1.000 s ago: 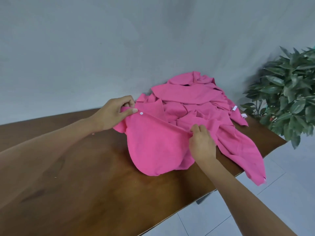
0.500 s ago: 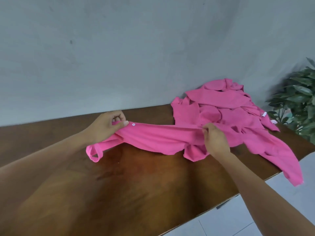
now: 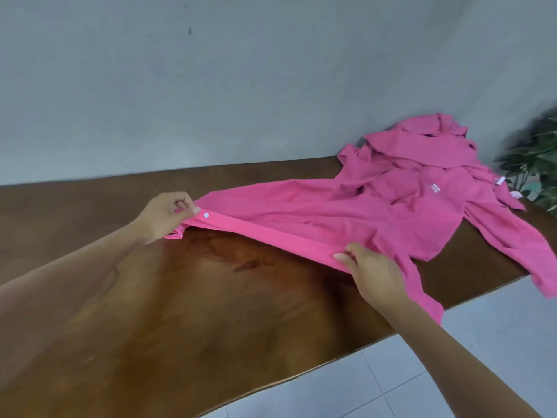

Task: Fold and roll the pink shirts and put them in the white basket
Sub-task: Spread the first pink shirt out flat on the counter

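Your left hand (image 3: 164,215) and right hand (image 3: 372,273) each pinch the shirt (image 3: 301,212) edge, stretched above the table (image 3: 211,312) beside the pile (image 3: 422,152).

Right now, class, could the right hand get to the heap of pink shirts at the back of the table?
Probably yes. The heap lies just beyond the right hand with only flat shirt between, but that hand grips the shirt's edge and must let go first.

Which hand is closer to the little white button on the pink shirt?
The left hand. It pinches the pink shirt right beside the white button. The right hand grips the same edge far along, away from the button.
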The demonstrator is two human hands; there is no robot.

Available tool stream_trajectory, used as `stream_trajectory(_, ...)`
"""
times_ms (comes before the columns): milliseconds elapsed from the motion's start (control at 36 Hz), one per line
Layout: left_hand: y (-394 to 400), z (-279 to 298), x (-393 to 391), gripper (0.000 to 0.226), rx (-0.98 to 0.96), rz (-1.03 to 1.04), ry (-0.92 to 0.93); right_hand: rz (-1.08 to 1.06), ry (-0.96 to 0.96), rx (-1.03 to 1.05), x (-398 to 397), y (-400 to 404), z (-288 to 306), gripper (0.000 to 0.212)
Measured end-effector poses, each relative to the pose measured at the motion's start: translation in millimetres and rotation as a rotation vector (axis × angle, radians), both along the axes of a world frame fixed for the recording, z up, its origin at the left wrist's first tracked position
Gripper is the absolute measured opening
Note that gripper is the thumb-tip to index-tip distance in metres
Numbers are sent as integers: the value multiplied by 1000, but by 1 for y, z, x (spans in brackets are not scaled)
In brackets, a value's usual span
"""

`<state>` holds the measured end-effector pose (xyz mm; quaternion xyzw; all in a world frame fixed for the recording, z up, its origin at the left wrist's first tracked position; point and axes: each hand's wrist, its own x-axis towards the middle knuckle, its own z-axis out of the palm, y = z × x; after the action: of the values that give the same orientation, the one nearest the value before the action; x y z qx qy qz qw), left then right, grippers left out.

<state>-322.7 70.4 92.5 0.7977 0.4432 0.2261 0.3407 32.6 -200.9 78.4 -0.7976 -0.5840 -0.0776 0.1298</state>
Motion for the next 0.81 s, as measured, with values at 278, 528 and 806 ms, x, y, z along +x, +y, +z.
stream_trajectory(278,-41,-40,-43,20,-74,83,72,248,-193,211,-24,-49,-47,56)
stream_trajectory(528,-133,-68,-78,23,-109,208,84,159,-316,149,-46,-120,-69,27)
stream_trajectory(806,-258,-74,-114,25,-30,335,115,154,-190,221,-69,-200,-84,27)
